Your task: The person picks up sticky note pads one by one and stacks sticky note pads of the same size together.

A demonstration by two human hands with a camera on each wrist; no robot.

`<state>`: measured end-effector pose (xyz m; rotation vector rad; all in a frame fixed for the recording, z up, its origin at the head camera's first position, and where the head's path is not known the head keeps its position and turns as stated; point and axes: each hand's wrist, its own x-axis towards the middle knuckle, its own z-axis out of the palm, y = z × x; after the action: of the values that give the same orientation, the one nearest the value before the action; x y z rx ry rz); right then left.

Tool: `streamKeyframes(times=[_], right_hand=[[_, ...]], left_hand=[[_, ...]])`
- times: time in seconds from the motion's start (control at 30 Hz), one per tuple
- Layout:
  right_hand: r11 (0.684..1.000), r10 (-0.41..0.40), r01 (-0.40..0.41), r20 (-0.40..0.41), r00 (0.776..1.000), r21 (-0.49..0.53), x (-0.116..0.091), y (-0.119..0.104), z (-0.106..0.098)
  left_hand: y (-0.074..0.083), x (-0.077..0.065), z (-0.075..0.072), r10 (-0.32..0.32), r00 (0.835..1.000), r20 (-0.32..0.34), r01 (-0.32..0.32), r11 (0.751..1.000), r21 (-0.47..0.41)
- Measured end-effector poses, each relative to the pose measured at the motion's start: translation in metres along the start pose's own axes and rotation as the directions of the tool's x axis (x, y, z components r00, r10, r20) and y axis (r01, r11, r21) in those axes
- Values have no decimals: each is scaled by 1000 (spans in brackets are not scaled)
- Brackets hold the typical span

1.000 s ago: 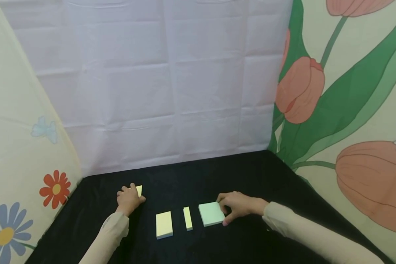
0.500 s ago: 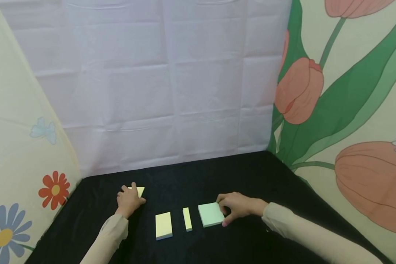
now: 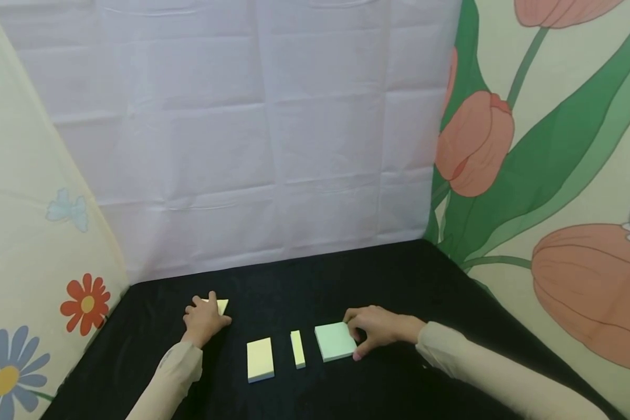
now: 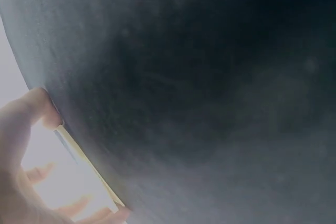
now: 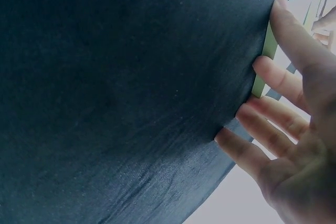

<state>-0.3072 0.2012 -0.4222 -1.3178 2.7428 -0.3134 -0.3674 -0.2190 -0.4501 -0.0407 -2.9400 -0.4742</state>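
Note:
At the far left of the table, my left hand (image 3: pixel 205 321) covers most of a yellow sticky-note pad (image 3: pixel 223 306); one corner sticks out past the fingers. The left wrist view shows thumb and a fingertip at opposite ends of this pad's edge (image 4: pixel 89 166), gripping it. To the right, my right hand (image 3: pixel 380 326) holds the right side of a pale green sticky-note pad (image 3: pixel 335 341), thumb near the front corner and fingers at the back one. Other fingertips (image 5: pixel 223 135) of that hand touch the black cloth.
Between the hands lie a yellow rectangular sticky-note pad (image 3: pixel 260 359) and a narrow yellow strip pad (image 3: pixel 297 349), in a row with the green pad. Black cloth (image 3: pixel 315 280) covers the table. A white sheet (image 3: pixel 268 146) hangs behind, with printed flower cloths at both sides.
The visible corner of the yellow pad under my left hand has turned slightly and shifted a little. My right hand and the other pads have stayed in place.

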Motion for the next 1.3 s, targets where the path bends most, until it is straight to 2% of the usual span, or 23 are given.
streamKeyframes(times=[0.17, 0.33, 0.7, 1.13, 1.3], right_hand=[[1000, 11, -11, 1, 1000, -6, 0, 1, 0], [1000, 31, -30, 9, 999, -6, 0, 2, 1], [1000, -6, 6, -4, 1000, -5, -1, 1, 0], [1000, 28, -28, 11, 1000, -13, 0, 0, 0], [1000, 20, -20, 5, 1000, -12, 0, 2, 2]], left_hand=[[2, 1, -1, -1, 1000, -1, 1, 1000, -4], [5, 1, -5, -20, 999, 40, 20, 1000, 16], [3, 2, -5, -23, 997, 71, 22, 1000, 20], [0, 3, -4, -25, 996, 89, 27, 999, -21], [1, 4, -3, -4, 997, 74, 8, 999, -54]])
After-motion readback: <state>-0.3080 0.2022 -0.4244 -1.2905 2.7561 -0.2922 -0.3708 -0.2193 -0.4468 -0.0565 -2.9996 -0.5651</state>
